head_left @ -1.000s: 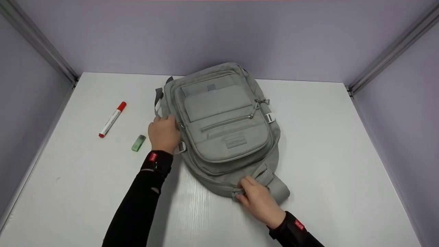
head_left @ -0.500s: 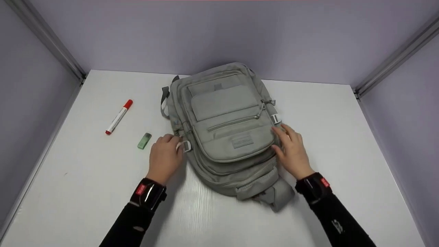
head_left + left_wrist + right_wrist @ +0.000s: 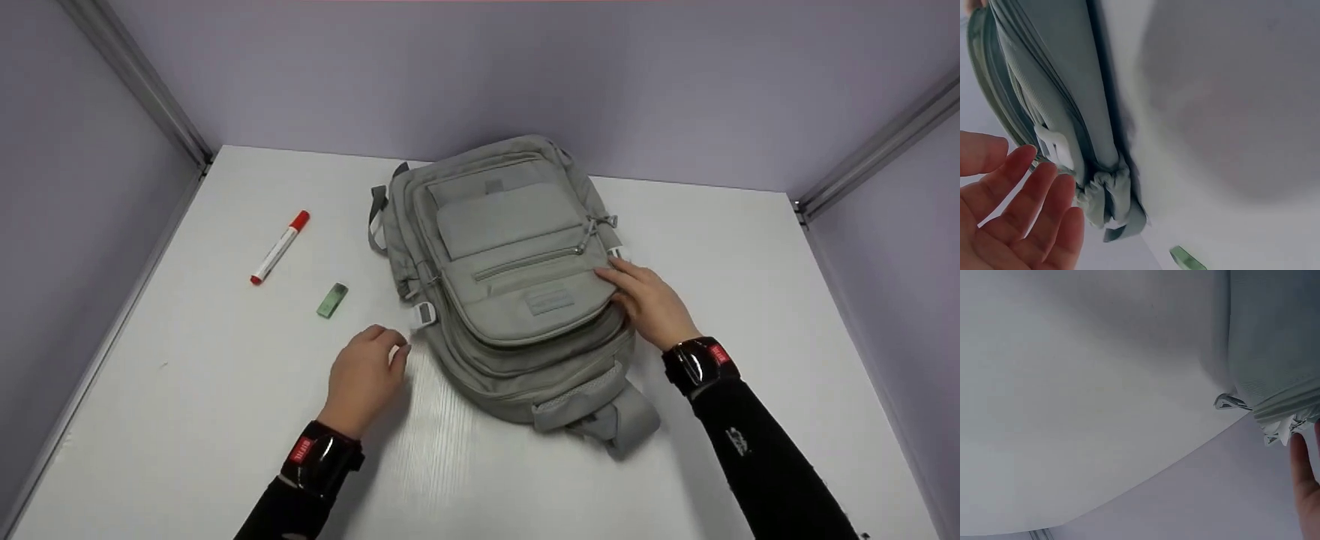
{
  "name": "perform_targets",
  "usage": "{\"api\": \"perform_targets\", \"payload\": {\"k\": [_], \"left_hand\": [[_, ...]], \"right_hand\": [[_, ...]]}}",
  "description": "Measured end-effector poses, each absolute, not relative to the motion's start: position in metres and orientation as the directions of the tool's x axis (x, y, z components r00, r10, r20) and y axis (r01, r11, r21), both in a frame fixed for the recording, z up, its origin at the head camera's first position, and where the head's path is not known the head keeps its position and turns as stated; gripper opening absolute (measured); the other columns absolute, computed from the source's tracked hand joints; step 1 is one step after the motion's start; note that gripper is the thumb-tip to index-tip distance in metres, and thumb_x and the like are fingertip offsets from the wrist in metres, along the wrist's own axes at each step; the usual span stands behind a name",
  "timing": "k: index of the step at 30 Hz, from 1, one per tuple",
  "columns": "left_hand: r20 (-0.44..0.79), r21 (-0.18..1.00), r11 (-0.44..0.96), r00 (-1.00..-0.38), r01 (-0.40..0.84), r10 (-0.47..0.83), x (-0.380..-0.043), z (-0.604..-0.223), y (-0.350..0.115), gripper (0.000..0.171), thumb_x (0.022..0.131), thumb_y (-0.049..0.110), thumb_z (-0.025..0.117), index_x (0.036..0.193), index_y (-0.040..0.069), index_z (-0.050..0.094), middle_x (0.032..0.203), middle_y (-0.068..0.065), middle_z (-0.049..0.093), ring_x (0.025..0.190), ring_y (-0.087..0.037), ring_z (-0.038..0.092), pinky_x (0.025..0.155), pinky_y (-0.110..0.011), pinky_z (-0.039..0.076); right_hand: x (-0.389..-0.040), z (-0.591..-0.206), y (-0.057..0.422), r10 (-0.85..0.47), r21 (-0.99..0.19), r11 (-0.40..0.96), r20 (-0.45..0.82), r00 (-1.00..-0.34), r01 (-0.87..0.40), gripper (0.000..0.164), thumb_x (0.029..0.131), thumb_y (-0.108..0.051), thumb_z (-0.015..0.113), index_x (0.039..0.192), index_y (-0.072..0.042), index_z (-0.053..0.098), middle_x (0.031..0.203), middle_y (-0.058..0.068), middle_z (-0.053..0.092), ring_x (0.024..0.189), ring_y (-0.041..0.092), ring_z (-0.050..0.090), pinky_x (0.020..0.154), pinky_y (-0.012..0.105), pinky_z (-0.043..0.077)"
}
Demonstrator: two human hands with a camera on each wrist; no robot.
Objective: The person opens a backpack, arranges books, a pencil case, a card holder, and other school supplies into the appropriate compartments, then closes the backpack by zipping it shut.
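A grey-green backpack (image 3: pixel 517 225) lies on the white table, front pockets up, its top toward the back wall. My left hand (image 3: pixel 365 379) is off the bag, just left of its lower side near a white buckle (image 3: pixel 424 314); its fingers are loosely bent around nothing, as the left wrist view also shows. On the other side, my right hand (image 3: pixel 651 301) rests its fingers on the right edge of the front pocket, below a second white buckle partly hidden by the fingers. The right wrist view catches only part of that hand, beside the zipper pulls.
Left of the backpack lie a red-capped white marker (image 3: pixel 279 248) and a small green eraser-like block (image 3: pixel 332 300). Bundled straps (image 3: pixel 634 420) stick out at the bag's lower right. Pale purple panels enclose the table (image 3: pixel 165 420) at the back and sides.
My right hand has left the bag's bottom edge and moved up to its right side. My left hand has let go of the left side and drawn back toward me.
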State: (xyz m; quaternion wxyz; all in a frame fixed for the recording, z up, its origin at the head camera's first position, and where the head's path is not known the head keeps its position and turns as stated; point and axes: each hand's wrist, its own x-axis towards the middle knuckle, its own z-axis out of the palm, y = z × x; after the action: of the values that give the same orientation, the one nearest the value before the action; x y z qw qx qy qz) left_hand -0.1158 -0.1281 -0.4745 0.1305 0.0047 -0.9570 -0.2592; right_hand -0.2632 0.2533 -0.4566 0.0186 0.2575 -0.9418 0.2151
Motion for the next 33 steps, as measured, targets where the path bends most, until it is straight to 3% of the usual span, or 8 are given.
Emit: {"api": "perform_targets", "payload": {"k": [6, 13, 16, 19, 22, 26, 29, 33], "left_hand": [[0.16, 0.463, 0.881, -0.969, -0.095, -0.188, -0.136, -0.479, -0.159, 0.022, 0.09, 0.012, 0.067, 0.107, -0.003, 0.069, 0.107, -0.025, 0.067, 0.094, -0.044, 0.064, 0.076, -0.054, 0.053], [-0.025, 0.39, 0.866, -0.944, -0.313, -0.329, -0.164, -0.495, -0.195, 0.048, 0.093, 0.012, 0.06, 0.137, -0.005, 0.05, 0.128, -0.037, 0.053, 0.114, -0.054, 0.054, 0.086, -0.063, 0.05], [-0.07, 0.352, 0.861, -0.927, -0.367, -0.367, -0.169, -0.499, -0.202, 0.046, 0.094, 0.012, 0.059, 0.132, -0.012, 0.048, 0.122, -0.038, 0.054, 0.111, -0.053, 0.054, 0.086, -0.061, 0.05], [-0.086, 0.336, 0.849, -0.911, -0.407, -0.403, -0.171, -0.502, -0.206, 0.039, 0.094, 0.013, 0.059, 0.118, -0.017, 0.053, 0.112, -0.037, 0.056, 0.107, -0.051, 0.056, 0.084, -0.06, 0.051], [-0.094, 0.334, 0.839, -0.901, -0.43, -0.424, -0.171, -0.505, -0.208, 0.035, 0.093, 0.012, 0.059, 0.11, -0.018, 0.057, 0.109, -0.035, 0.055, 0.106, -0.051, 0.056, 0.084, -0.059, 0.051], [-0.095, 0.35, 0.831, -0.899, -0.432, -0.428, -0.172, -0.51, -0.212, 0.031, 0.094, 0.009, 0.056, 0.109, -0.018, 0.057, 0.109, -0.035, 0.056, 0.105, -0.051, 0.056, 0.084, -0.059, 0.051], [-0.098, 0.379, 0.817, -0.897, -0.434, -0.431, -0.173, -0.511, -0.213, 0.03, 0.095, 0.008, 0.053, 0.11, -0.018, 0.057, 0.108, -0.035, 0.057, 0.104, -0.051, 0.057, 0.085, -0.058, 0.051], [-0.123, 0.417, 0.789, -0.889, -0.45, -0.442, -0.174, -0.512, -0.217, 0.029, 0.094, 0.003, 0.047, 0.109, -0.019, 0.057, 0.106, -0.036, 0.057, 0.102, -0.05, 0.058, 0.085, -0.057, 0.051]], "right_hand": [[-0.269, -0.447, 0.243, -0.411, -0.482, 0.724, 0.275, -0.87, -0.494, 0.018, 0.096, -0.005, 0.059, 0.111, 0.0, 0.067, 0.134, 0.02, 0.062, 0.127, 0.039, 0.054, 0.11, 0.05, 0.041], [-0.269, -0.432, 0.227, -0.362, -0.548, 0.698, 0.286, -0.887, -0.461, 0.017, 0.096, -0.009, 0.058, 0.103, 0.005, 0.065, 0.114, 0.025, 0.067, 0.116, 0.041, 0.061, 0.102, 0.051, 0.045], [-0.266, -0.427, 0.22, -0.337, -0.516, 0.718, 0.329, -0.882, -0.467, 0.019, 0.095, -0.014, 0.059, 0.094, 0.004, 0.063, 0.094, 0.023, 0.068, 0.09, 0.039, 0.066, 0.084, 0.05, 0.05], [-0.266, -0.42, 0.21, -0.306, -0.458, 0.746, 0.409, -0.86, -0.484, 0.025, 0.096, -0.02, 0.058, 0.086, 0.002, 0.06, 0.073, 0.018, 0.062, 0.067, 0.032, 0.059, 0.066, 0.045, 0.045], [-0.268, -0.413, 0.199, -0.259, -0.415, 0.784, 0.457, -0.851, -0.461, 0.031, 0.099, -0.022, 0.057, 0.079, 0.003, 0.058, 0.063, 0.018, 0.055, 0.057, 0.034, 0.053, 0.057, 0.047, 0.04], [-0.274, -0.399, 0.185, -0.149, -0.463, 0.811, 0.428, -0.892, -0.358, 0.032, 0.1, -0.023, 0.056, 0.087, 0.005, 0.066, 0.076, 0.026, 0.067, 0.069, 0.047, 0.063, 0.067, 0.057, 0.045], [-0.281, -0.39, 0.177, -0.077, -0.524, 0.808, 0.359, -0.93, -0.269, 0.034, 0.101, -0.025, 0.054, 0.095, 0.005, 0.07, 0.092, 0.026, 0.072, 0.084, 0.048, 0.066, 0.077, 0.057, 0.047], [-0.286, -0.383, 0.172, -0.044, -0.553, 0.806, 0.299, -0.953, -0.21, 0.037, 0.102, -0.027, 0.053, 0.092, 0.006, 0.069, 0.095, 0.028, 0.071, 0.09, 0.049, 0.066, 0.082, 0.056, 0.047]]}}
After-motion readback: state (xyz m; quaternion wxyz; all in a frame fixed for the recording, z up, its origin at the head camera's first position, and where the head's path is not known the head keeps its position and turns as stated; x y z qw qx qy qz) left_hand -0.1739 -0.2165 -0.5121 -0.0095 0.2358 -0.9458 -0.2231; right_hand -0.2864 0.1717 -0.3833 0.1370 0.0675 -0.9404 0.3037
